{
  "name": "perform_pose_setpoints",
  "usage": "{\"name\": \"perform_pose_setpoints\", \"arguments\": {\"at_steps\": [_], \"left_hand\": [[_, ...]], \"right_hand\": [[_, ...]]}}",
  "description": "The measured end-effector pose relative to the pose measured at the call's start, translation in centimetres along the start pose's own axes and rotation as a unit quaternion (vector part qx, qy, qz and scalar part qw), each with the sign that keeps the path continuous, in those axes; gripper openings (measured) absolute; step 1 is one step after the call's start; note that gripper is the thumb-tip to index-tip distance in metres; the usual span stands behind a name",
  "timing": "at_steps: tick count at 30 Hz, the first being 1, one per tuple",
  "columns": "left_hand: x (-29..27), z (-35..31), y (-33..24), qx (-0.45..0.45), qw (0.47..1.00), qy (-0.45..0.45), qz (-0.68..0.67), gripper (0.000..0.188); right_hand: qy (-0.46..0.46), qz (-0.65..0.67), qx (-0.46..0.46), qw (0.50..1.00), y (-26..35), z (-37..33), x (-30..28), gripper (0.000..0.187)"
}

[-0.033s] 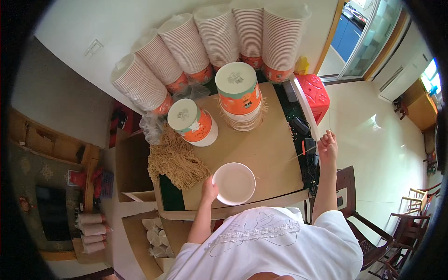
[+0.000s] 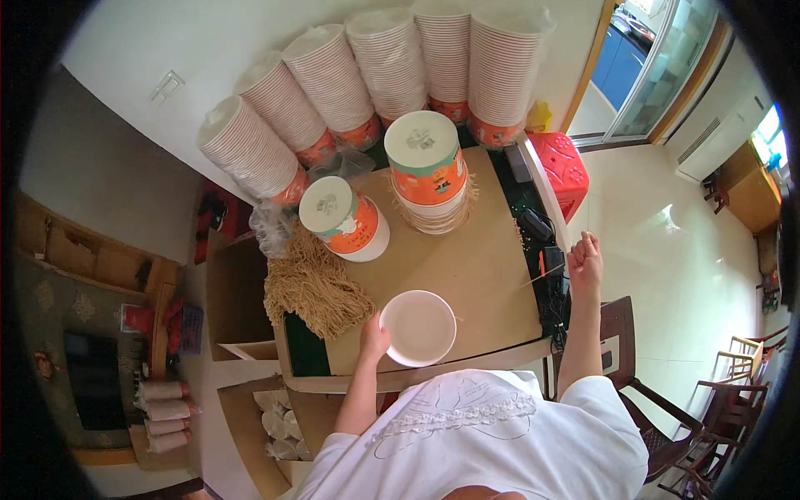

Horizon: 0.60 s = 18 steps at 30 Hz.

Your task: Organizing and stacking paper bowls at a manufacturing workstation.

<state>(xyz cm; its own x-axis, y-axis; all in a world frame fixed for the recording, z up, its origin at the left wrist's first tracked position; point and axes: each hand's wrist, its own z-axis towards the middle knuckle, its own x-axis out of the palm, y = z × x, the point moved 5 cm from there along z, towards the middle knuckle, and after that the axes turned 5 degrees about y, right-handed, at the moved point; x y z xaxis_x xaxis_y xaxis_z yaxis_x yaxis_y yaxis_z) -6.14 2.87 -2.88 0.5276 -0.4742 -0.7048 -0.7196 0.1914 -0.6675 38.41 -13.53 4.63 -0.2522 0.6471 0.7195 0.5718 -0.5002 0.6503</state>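
My left hand (image 2: 375, 339) grips the left rim of a white paper tub (image 2: 419, 330), its open mouth facing up, near the table's front edge. A tiny tan bit sticks out at the tub's right rim. Raised over the table's right edge, my right hand (image 2: 585, 260) is closed, with a thin tan cord (image 2: 540, 277) reaching from it toward the table; the grip itself is partly hidden by the fingers. A heap of tan cords (image 2: 317, 283) lies left of the tub. Farther back are an upside-down orange-and-white tub (image 2: 358, 236) and an upside-down stack of tubs (image 2: 429, 183) with cords around its lower part.
Several tall plastic-wrapped tub stacks (image 2: 387, 71) line the wall behind the table. Black adapters and cables (image 2: 550, 275) run along the table's right side. A red stool (image 2: 562, 167) stands beyond, a dark wooden chair (image 2: 621, 333) at right. Open cardboard boxes (image 2: 242, 300) sit at left.
My right hand's fingers and the thin cord have shifted very slightly. The left hand and the tub stay in place.
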Motion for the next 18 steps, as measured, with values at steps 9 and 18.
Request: {"name": "perform_pose_setpoints", "arguments": {"at_steps": [9, 18], "left_hand": [[0.1, 3.4, 0.2, -0.001, 0.999, 0.040, 0.006, 0.042], [0.6, 5.0, -1.8, -0.003, 0.994, 0.106, 0.007, 0.038]], "right_hand": [[0.099, -0.117, -0.017, 0.988, 0.5, -2.3, 7.0, 0.006], [0.098, -0.110, -0.058, 0.987, 5.5, -1.6, 8.9, 0.006]]}}
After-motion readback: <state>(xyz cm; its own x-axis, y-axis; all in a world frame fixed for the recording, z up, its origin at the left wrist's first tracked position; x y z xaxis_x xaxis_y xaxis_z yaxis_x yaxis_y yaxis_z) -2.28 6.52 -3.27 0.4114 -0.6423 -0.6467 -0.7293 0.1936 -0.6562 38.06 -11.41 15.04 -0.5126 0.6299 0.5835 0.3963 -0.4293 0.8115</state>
